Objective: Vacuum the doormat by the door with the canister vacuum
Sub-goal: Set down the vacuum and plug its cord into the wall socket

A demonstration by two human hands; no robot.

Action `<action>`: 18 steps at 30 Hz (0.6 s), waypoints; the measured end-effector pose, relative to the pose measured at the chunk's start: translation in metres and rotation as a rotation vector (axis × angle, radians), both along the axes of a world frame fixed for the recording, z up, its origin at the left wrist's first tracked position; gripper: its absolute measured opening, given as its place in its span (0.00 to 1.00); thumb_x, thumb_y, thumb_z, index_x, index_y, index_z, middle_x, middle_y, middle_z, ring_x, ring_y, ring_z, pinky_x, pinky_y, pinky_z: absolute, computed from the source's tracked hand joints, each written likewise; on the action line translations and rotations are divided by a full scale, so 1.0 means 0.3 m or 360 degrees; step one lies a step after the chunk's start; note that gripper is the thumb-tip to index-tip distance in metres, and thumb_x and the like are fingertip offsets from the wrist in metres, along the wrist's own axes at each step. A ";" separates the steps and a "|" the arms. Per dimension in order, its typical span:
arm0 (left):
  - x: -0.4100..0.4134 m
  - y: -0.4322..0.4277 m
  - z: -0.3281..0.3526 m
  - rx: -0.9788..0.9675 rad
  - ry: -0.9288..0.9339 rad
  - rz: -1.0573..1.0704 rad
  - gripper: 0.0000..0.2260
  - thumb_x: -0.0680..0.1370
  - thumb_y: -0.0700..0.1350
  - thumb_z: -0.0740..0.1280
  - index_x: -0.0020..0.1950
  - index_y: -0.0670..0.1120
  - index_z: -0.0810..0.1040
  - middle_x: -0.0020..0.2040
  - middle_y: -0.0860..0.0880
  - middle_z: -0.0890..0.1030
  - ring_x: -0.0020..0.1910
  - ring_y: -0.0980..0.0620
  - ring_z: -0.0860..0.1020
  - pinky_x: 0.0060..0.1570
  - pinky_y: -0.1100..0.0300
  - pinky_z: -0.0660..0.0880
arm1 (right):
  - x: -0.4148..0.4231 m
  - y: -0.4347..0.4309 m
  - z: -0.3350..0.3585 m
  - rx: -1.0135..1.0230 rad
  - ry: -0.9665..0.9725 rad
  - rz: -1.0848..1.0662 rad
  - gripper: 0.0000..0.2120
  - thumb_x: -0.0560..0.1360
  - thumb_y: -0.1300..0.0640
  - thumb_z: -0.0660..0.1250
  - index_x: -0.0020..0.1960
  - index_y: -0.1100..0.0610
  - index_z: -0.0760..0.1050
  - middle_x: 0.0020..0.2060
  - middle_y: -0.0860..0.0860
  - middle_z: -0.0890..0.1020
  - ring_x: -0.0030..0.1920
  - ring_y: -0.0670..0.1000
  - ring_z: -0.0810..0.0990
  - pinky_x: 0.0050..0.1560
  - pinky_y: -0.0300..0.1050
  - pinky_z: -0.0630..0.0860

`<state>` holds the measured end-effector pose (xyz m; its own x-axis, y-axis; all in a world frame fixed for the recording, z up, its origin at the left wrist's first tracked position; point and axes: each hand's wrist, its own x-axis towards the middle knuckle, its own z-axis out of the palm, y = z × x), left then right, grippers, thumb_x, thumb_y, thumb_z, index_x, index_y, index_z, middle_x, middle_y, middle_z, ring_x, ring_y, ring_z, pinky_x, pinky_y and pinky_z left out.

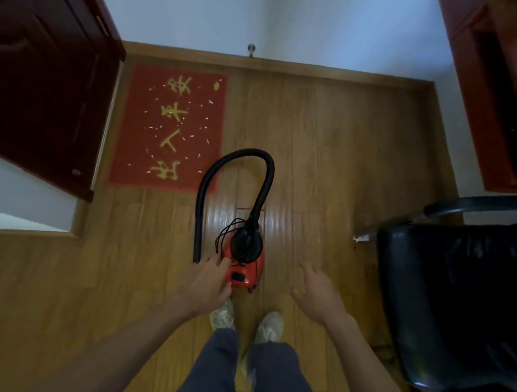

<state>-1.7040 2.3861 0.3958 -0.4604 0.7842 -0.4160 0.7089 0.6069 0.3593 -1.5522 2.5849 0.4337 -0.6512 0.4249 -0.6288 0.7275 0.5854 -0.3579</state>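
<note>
— So, what have you got hold of?
— Nothing yet. My left grip (208, 277) is loosely open, fingertips at the left side of the canister vacuum (243, 269); whether they touch it I cannot tell. My right grip (316, 293) hangs open and empty, just right of the machine.
— And where does the vacuum sit?
— On the wooden floor (324, 158) just ahead of my shoes (270, 326), cord (227, 235) bundled on top, the hose (250, 155) arching forward and back down so its open end lies by my left fingers.
— The doormat (173, 128)?
— Farther on, to the left: it lies flat beside the open door (34, 65), dotted with pale scraps. The hose loop crosses its near right corner in this view.
— How would you go about it?
— I'd take the hose near its end with the left and free the cord with the right. Probably slow passes, nozzle low, so light scraps are sucked up rather than scattered.
</note>
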 end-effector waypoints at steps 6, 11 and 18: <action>-0.049 0.044 -0.108 -0.0048 0.0013 -0.0009 0.14 0.78 0.51 0.61 0.60 0.45 0.72 0.55 0.45 0.77 0.52 0.46 0.75 0.43 0.54 0.73 | -0.075 0.050 -0.112 -0.0053 -0.0017 0.0074 0.19 0.81 0.54 0.63 0.68 0.61 0.67 0.57 0.58 0.77 0.55 0.56 0.77 0.53 0.52 0.76; -0.081 0.092 -0.251 -0.0107 -0.0013 -0.0008 0.13 0.77 0.51 0.62 0.57 0.45 0.73 0.52 0.45 0.77 0.50 0.45 0.77 0.43 0.50 0.77 | -0.146 0.100 -0.251 -0.0115 0.0037 0.0092 0.19 0.80 0.55 0.64 0.67 0.62 0.67 0.56 0.57 0.76 0.55 0.55 0.76 0.55 0.51 0.75; -0.077 0.173 -0.497 -0.0185 -0.0056 -0.0044 0.13 0.75 0.51 0.64 0.54 0.45 0.75 0.49 0.45 0.79 0.48 0.44 0.79 0.41 0.52 0.76 | -0.203 0.194 -0.515 -0.0157 0.0057 0.0030 0.16 0.79 0.55 0.65 0.63 0.61 0.69 0.53 0.57 0.77 0.53 0.55 0.77 0.53 0.53 0.76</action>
<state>-1.7273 2.4382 0.2466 -0.4227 0.7420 -0.5204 0.7142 0.6262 0.3127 -1.6131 2.6431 0.2791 -0.6814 0.3493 -0.6431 0.7022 0.5597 -0.4400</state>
